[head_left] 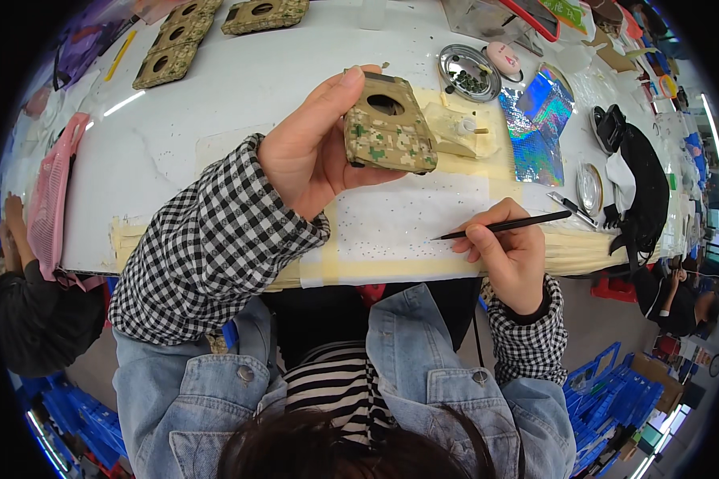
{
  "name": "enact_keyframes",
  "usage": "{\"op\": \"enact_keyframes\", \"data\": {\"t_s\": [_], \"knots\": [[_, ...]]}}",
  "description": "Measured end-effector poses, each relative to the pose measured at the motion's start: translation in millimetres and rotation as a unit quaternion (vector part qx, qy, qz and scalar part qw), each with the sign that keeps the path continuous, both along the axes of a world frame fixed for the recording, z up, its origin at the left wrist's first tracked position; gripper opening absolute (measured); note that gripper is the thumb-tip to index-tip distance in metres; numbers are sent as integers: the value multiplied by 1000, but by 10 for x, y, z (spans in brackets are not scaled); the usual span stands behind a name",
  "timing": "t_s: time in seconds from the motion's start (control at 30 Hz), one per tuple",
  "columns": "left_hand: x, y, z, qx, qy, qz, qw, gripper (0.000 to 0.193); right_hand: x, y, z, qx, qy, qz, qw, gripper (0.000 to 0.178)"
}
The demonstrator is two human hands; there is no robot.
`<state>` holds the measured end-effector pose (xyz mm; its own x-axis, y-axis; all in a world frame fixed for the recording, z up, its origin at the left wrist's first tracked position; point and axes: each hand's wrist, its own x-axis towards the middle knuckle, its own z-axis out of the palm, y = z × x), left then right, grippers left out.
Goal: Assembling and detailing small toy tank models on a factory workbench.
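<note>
My left hand [307,156] is raised over the table, its thumb and fingers closed round the edges of a camouflage-patterned rectangular case [387,140] with a round hole near its top. In my right hand [507,259] a slim black pointed tool [531,221] is pinched; whether it is tweezers or a brush cannot be made out. Its tip points left, just over a white sheet [447,195] scattered with tiny coloured specks. The tool and the case are apart. Both wrists wear black-and-white checked sleeve covers.
More camouflage cases [166,65] lie at the far left near a yellow stick [120,56]. Beyond the sheet are a round metal dish [444,70] holding small dark green pieces, a yellowish block [455,145], shiny holographic film [535,152] and a craft knife [574,209]. Other people sit at both sides.
</note>
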<state>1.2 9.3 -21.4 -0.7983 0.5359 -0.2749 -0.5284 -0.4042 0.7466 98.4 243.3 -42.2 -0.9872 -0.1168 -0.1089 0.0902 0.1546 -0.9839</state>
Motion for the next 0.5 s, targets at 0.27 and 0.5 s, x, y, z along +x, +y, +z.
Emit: {"op": "enact_keyframes", "data": {"t_s": [0.27,0.5], "knots": [[13,25,55,-2,-12,6,1000,45,-1,15,-7,-14,13,-9,1000,9],[-5,-4,10,10,2,-17,1000,45,-105,8,166,-23,56,-56,997,9]]}}
